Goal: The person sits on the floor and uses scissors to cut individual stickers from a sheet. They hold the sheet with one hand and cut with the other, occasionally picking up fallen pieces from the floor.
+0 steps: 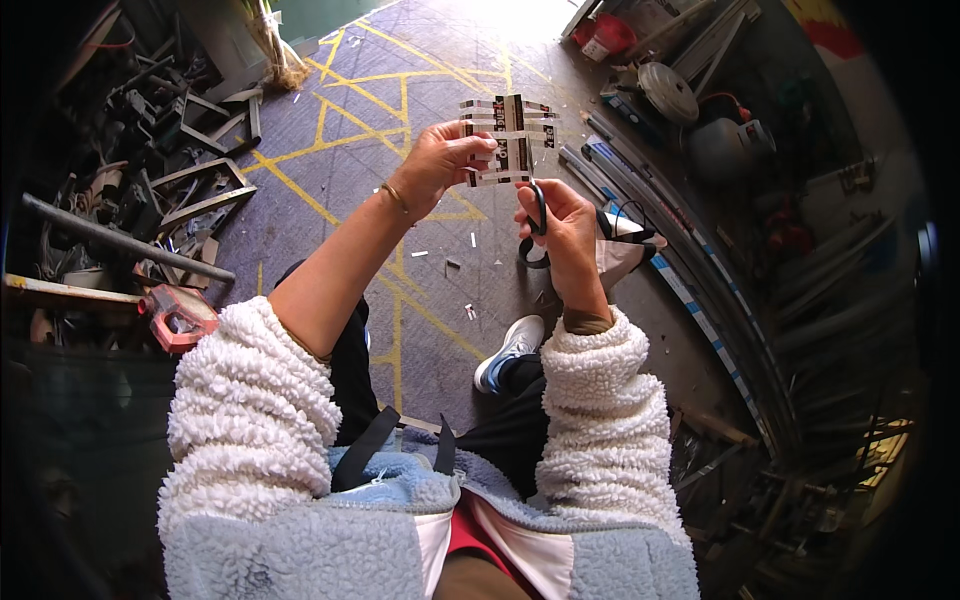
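Note:
My left hand (445,165) pinches a flat piece of printed paper or thin card (513,150) in front of me, thumb on its face. The piece is white and black, with slits cut into its edges so that narrow strips stick out. My right hand (570,228) grips black-handled scissors (540,212) just below the card's lower right corner. The blades point up at the card and are mostly lost against it, so how far apart they are cannot be seen.
White scraps (420,254) lie on the yellow-lined floor (370,190) between my feet. Metal frames (205,190) and a long pipe (130,238) crowd the left, near an orange-red box (180,315). Long metal bars (690,270) stretch along the right, beside a white bag (618,255).

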### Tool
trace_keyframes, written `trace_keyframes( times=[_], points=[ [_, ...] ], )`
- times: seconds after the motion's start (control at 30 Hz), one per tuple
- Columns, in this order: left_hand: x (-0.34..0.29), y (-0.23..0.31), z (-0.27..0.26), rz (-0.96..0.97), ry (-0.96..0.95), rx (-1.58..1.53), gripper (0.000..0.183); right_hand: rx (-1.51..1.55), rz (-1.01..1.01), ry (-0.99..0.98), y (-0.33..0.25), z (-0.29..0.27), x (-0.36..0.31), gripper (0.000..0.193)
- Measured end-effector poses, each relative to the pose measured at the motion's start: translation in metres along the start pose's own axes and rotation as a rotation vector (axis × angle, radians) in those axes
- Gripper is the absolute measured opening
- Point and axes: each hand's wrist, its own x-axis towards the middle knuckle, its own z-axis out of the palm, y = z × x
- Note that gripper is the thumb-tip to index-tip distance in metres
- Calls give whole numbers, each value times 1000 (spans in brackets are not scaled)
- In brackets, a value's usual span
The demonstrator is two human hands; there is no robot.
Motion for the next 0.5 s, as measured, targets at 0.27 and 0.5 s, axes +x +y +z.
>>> trace_keyframes(
  times=[0.27,0.5],
  points=[
    [0,0,0,-10,5,15,7,-34,-5,10,0,1,-1,33],
    [-2,-1,3,-13,12,34,7,-10,7,9,-1,0,0,27]
  ],
)
